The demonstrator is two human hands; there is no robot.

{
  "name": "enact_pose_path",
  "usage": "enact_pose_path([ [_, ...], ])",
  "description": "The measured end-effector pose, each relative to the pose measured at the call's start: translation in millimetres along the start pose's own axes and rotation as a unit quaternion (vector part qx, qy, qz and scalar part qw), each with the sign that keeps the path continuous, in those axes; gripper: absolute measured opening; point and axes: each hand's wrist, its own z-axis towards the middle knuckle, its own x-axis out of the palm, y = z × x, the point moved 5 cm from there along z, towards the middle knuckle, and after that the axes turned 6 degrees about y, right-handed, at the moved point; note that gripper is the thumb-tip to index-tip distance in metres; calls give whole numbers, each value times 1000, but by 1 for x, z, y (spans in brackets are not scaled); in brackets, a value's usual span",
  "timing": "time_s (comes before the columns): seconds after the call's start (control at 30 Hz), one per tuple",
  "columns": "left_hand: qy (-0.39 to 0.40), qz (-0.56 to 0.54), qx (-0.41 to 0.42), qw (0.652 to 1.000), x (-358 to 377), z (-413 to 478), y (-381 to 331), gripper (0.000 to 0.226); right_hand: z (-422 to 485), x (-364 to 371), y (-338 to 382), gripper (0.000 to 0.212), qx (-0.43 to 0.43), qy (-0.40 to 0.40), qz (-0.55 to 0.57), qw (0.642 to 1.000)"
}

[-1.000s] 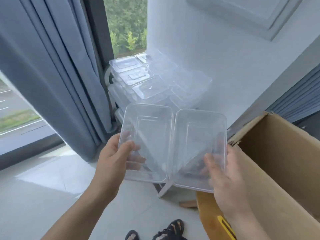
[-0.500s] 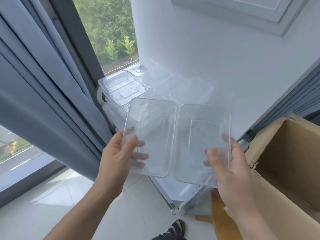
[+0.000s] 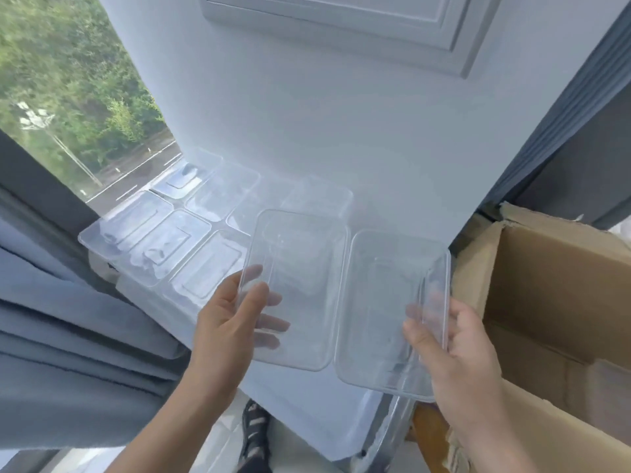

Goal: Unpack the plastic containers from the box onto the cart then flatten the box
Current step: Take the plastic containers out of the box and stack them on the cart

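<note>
My left hand [image 3: 235, 322] gripped the near-left corner of one clear plastic container [image 3: 293, 288], thumb on top and fingers showing through from beneath. My right hand [image 3: 457, 346] clamped the right edge of a second container [image 3: 386, 308] the same way, and the two trays hung side by side, their long edges almost touching. To my right the cardboard box [image 3: 546, 288] stood open, flaps up. Just past the held pair, more clear containers [image 3: 164, 240] lay packed in rows on the cart top. Grey curtains [image 3: 68, 336] hung at my left, with the white wall [image 3: 324, 114] behind the cart.
</note>
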Motion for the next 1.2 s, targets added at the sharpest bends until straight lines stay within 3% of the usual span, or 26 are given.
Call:
enact_pose_path([
  [0.33,189,29,0,982,-3,113,-20,25,8,57,4,46,41,-139,40,989],
  [0.5,245,56,17,968,0,153,-36,26,4,79,-18,34,90,-225,70,968],
  [0.7,271,81,21,959,12,172,-37,25,10,96,-57,27,147,-277,129,941],
  [0.97,276,105,24,955,22,182,-30,27,62,109,-121,48,202,-289,131,926],
  [1.07,265,97,25,959,20,188,-31,25,83,109,-136,40,218,-313,179,907],
  [1.2,261,92,25,961,19,193,-31,23,107,114,-151,48,246,-337,263,870],
])
